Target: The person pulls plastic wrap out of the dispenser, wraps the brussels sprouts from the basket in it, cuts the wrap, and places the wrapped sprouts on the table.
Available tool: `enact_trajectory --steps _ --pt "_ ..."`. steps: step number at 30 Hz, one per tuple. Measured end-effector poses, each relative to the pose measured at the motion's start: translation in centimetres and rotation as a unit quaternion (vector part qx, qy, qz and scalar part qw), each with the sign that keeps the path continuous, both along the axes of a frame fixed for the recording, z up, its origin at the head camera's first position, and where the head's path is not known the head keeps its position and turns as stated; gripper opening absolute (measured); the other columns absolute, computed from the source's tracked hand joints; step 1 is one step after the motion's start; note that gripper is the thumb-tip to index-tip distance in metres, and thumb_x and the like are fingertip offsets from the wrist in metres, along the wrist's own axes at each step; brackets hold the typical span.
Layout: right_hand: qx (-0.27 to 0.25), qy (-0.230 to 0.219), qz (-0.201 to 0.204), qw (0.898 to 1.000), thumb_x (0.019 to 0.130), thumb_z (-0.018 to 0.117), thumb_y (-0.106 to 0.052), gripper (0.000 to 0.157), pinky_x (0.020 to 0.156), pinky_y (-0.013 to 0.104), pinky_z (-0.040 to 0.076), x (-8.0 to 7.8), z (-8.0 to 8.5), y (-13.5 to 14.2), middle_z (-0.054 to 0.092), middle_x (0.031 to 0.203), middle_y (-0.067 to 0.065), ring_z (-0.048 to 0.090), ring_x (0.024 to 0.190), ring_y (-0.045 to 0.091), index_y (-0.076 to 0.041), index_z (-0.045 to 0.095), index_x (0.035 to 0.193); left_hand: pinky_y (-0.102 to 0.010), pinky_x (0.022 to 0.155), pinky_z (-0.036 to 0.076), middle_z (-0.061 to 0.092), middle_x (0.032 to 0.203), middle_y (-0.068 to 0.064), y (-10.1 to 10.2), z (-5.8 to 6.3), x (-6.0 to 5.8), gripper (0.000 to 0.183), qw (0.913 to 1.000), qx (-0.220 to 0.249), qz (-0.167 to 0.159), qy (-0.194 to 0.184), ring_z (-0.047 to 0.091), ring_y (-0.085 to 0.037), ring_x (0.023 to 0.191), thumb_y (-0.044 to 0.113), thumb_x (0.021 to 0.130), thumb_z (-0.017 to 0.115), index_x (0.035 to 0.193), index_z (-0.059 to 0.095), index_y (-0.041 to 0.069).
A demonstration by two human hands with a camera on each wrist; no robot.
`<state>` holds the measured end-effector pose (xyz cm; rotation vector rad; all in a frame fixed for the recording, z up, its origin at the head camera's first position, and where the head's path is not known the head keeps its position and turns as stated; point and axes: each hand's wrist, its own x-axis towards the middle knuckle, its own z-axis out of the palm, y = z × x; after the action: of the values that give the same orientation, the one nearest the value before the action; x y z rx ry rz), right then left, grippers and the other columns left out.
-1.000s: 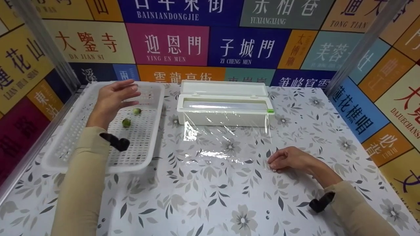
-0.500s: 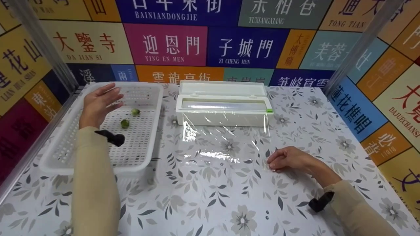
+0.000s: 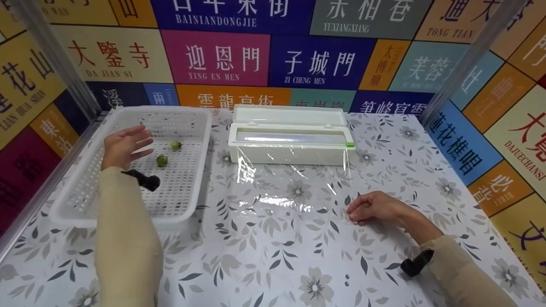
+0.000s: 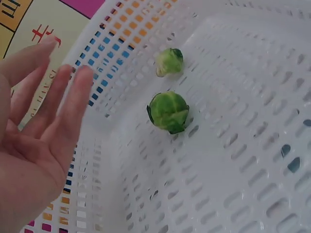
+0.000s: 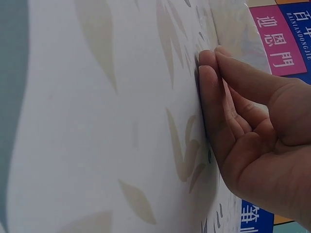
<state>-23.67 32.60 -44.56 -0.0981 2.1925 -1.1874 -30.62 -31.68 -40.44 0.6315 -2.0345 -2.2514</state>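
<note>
My left hand (image 3: 123, 149) hovers over the left part of a white plastic basket (image 3: 194, 200), fingers spread and holding nothing. Two Brussels sprouts lie on the basket floor to the right of that hand: a larger green sprout (image 4: 168, 111) and a smaller, paler sprout (image 4: 170, 61). A sheet of clear plastic wrap (image 3: 273, 200) stretches toward me from a white wrap dispenser (image 3: 288, 154), whose lid stands up at the back. At the sheet's near right corner, my right hand (image 3: 375, 208) pinches the wrap between thumb and fingers, low at the tabletop.
A flower-patterned cloth (image 3: 256, 264) covers the table. Behind it rises a wall of coloured sign panels (image 3: 217, 55), with similar panels along both sides. A small green piece (image 3: 350, 144) sits at the dispenser's right front edge.
My left hand has moved left and slightly down over the basket, away from the sprouts. My right hand, the wrap and the dispenser have stayed in place.
</note>
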Motion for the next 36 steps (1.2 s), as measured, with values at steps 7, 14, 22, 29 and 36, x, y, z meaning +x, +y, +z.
enact_trajectory --steps 7,14,22,29,36 --pt "0.014 0.006 -0.002 1.0 0.086 0.079 -0.02 0.035 0.074 0.023 0.06 0.1 0.1 -0.1 0.076 0.093 0.0 0.072 0.08 0.01 0.0 0.069 0.113 -0.026 0.095 0.058 0.053 0.148 0.001 -0.7 -0.7 0.0 0.06 0.994 -0.044 -0.069 -0.073 0.048 -0.026 0.142 0.027 0.095 0.068 0.15 0.046 0.019" --pt "0.0 -0.002 0.001 1.0 0.086 0.079 -0.02 0.034 0.075 0.022 0.06 -0.1 -0.1 -0.2 0.076 0.091 -0.002 0.072 0.08 0.008 0.001 0.07 0.112 -0.027 0.097 0.057 0.05 0.153 0.001 -1.2 -2.1 -0.4 0.056 0.9824 -0.085 -0.118 -0.116 0.05 -0.021 0.139 0.025 0.1 0.06 0.153 0.041 0.019" --pt "-0.005 0.001 0.007 1.0 0.087 0.078 -0.02 0.035 0.074 0.021 0.059 0.1 0.1 -0.2 0.076 0.09 -0.003 0.071 0.078 0.007 0.002 0.069 0.113 -0.027 0.099 0.056 0.037 0.161 -0.006 -1.0 -2.6 0.0 0.065 0.9765 -0.092 -0.13 -0.145 0.063 -0.013 0.12 0.019 0.096 0.068 0.154 0.039 0.017" --pt "-0.002 0.002 0.002 1.0 0.088 0.077 -0.019 0.034 0.075 0.022 0.06 0.1 0.0 0.0 0.076 0.093 -0.002 0.071 0.08 0.009 0.002 0.069 0.113 -0.033 0.106 0.052 0.059 0.142 0.001 -0.9 -2.6 -0.3 0.078 0.9588 -0.156 -0.19 -0.143 0.07 -0.004 0.097 0.026 0.089 0.077 0.155 0.037 0.011" --pt "0.004 0.003 -0.002 1.0 0.088 0.077 -0.019 0.033 0.075 0.022 0.06 0.1 0.1 0.0 0.075 0.093 -0.001 0.071 0.08 0.01 0.001 0.069 0.114 -0.034 0.108 0.05 0.072 0.113 0.013 -0.8 -2.6 -0.7 0.079 0.9469 -0.186 -0.212 -0.155 0.072 -0.001 0.093 0.027 0.088 0.078 0.155 0.037 0.012"
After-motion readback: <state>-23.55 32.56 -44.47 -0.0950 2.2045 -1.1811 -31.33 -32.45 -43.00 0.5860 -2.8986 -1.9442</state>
